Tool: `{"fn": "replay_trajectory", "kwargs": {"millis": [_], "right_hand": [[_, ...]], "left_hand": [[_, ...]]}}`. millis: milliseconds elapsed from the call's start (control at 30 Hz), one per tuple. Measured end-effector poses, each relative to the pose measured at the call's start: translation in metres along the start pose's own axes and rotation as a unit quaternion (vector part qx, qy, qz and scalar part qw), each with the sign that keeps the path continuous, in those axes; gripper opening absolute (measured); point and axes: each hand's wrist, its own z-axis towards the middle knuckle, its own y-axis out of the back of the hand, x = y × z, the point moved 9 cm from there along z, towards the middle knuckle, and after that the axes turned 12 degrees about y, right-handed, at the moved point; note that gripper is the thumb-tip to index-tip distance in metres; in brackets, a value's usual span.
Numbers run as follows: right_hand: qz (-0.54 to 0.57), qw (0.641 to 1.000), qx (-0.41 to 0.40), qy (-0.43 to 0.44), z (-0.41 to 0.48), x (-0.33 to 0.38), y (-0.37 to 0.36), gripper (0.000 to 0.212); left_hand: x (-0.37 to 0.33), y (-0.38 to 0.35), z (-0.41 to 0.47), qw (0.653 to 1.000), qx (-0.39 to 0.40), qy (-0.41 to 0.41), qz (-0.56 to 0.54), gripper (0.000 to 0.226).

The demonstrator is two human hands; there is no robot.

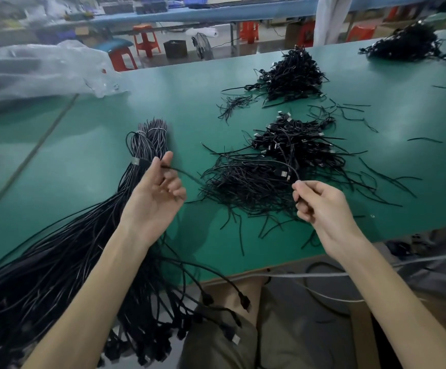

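Long cables in a big bundle (57,262) hang off the near table edge, down by the person's knees. The left hand (155,193) pinches one thin black cable (187,173) with thumb and finger. The right hand (320,202) has its fingers curled round a thin black strand too. It looks like the same cable, but the strand gets lost over the loose ties (243,187), so I cannot be sure. The cable is held up over the green table (190,102), between the bundle and the ties.

I think the job is tying up cables one by one. Some is done: a pile (296,145) of small tied cables sits just behind the ties, and a far pile (291,73) sits farther back. Lots is left, since the bundle is big.

Bare table lies past the left hand and under both wrists. The near edge is close below the hands, so a dropped cable could slide off. A plastic bag (38,73) lies well apart, far left.
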Motion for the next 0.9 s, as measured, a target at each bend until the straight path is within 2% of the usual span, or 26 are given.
{"fn": "replay_trajectory", "kwargs": {"millis": [33,100,167,233,300,367,433,467,533,600,700,767,800,867,900], "right_hand": [[-0.011,1.0,0.011,-0.005,-0.002,-0.002,0.0,0.016],[-0.03,0.999,0.029,-0.011,-0.006,-0.003,-0.001,0.017],[-0.053,0.998,0.029,-0.01,-0.008,-0.003,0.0,0.023],[-0.1,0.995,0.025,0.004,-0.009,-0.001,0.001,0.043],[-0.189,0.979,0.05,0.051,-0.014,0.009,-0.005,0.064],[-0.307,0.937,0.107,0.129,-0.028,0.019,-0.027,0.071],[-0.442,0.857,0.147,0.219,-0.046,0.028,-0.054,0.071],[-0.485,0.82,0.169,0.254,-0.055,0.03,-0.068,0.072],[-0.514,0.775,0.236,0.283,-0.069,0.024,-0.094,0.068],[-0.485,0.777,0.284,0.285,-0.076,0.018,-0.112,0.05],[-0.397,0.827,0.299,0.262,-0.072,0.016,-0.117,0.023],[-0.375,0.84,0.324,0.22,-0.067,0.011,-0.113,0.022],[-0.385,0.833,0.331,0.218,-0.064,0.01,-0.111,0.024],[-0.424,0.811,0.336,0.224,-0.059,0.008,-0.109,0.029],[-0.427,0.812,0.338,0.212,-0.055,0.006,-0.107,0.03]], "left_hand": [[0.002,0.001,0.0,0.999,-0.028,0.0,0.036,0.027],[0.003,-0.002,-0.002,0.999,-0.031,-0.004,0.041,0.034],[0.002,-0.011,-0.009,1.0,0.021,0.0,-0.02,0.036],[0.006,-0.031,-0.017,0.988,0.111,0.045,-0.1,0.036],[0.009,-0.049,-0.025,0.981,0.155,0.074,-0.092,0.04],[0.006,-0.056,-0.03,0.99,0.13,0.046,-0.007,0.044],[0.006,-0.064,-0.034,0.99,0.128,0.032,0.048,0.047],[0.006,-0.068,-0.036,0.989,0.131,0.028,0.069,0.048],[0.008,-0.076,-0.041,0.984,0.14,0.025,0.104,0.053],[0.011,-0.083,-0.047,0.978,0.157,0.021,0.137,0.058],[0.013,-0.096,-0.06,0.958,0.227,0.022,0.171,0.067],[0.011,-0.102,-0.074,0.933,0.287,0.016,0.217,0.068],[0.01,-0.105,-0.083,0.91,0.313,0.004,0.271,0.065],[0.017,-0.115,-0.103,0.833,0.366,-0.006,0.415,0.057],[0.029,-0.118,-0.112,0.782,0.398,0.023,0.479,0.055]]}}
